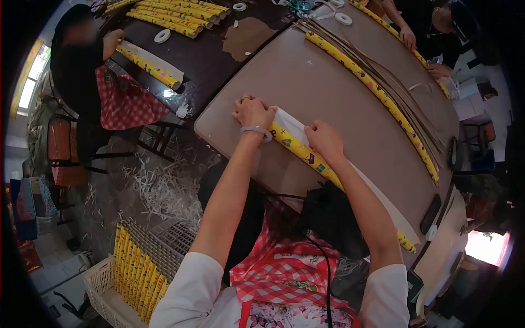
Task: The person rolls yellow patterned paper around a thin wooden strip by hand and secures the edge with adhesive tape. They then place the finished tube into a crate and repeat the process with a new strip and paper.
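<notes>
A roll of yellow patterned wrapping paper [298, 148] lies slantwise across the near side of the brown table, its white inner side [377, 191] showing along a loose edge. My left hand [254, 113] is closed around the roll's far left end. A roll of tape [257, 131] sits around my left wrist like a bracelet. Farther along the same roll, my right hand [326, 139] has its fingers curled together at the white loose edge. What lies under its fingertips is hidden.
Another yellow roll [372, 85] lies beside long brown strips [394, 90] across the table. A co-worker [76, 71] handles a roll at the left; another person's hand [407, 38] is at the upper right. Below left stands a crate [98, 284] of yellow rolls. Paper shreds [169, 186] litter the floor.
</notes>
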Demonstrator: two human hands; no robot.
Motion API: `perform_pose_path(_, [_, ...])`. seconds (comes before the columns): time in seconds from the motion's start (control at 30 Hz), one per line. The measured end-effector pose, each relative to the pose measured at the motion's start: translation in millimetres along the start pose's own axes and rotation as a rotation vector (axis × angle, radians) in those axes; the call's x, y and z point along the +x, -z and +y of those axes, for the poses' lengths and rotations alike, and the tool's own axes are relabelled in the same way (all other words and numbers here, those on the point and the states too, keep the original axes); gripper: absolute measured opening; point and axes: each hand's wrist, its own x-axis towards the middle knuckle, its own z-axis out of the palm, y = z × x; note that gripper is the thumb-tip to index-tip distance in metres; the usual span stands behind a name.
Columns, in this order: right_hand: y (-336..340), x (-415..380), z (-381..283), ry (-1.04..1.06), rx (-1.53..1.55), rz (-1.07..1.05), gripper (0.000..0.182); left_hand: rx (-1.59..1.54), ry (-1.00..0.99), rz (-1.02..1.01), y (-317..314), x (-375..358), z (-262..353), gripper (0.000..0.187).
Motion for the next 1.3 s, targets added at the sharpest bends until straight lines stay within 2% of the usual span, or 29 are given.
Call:
perform_pose_path(0.83, [0,0,-9,-0.022,-0.077,0.03,0.033,0.007,-0.023,-0.011,-3,2,-3,0.024])
perform_pose_path(0.93, [4,-2,-13,-0.051,-0.096,0.012,0.034,-0.045,-0.017,-0.005,-4,3,-4,0.029])
perform_pose_path(1.13, [3,-7,-17,-0.056,-0.097,0.043,0.034,0.013,-0.023,-0.034,-2,2,-2,0.025])
perform_pose_path(1.3, [0,-7,-14,-0.03,-0.079,0.096,0.033,0.08,-0.081,0.019,1,-3,0,0.024])
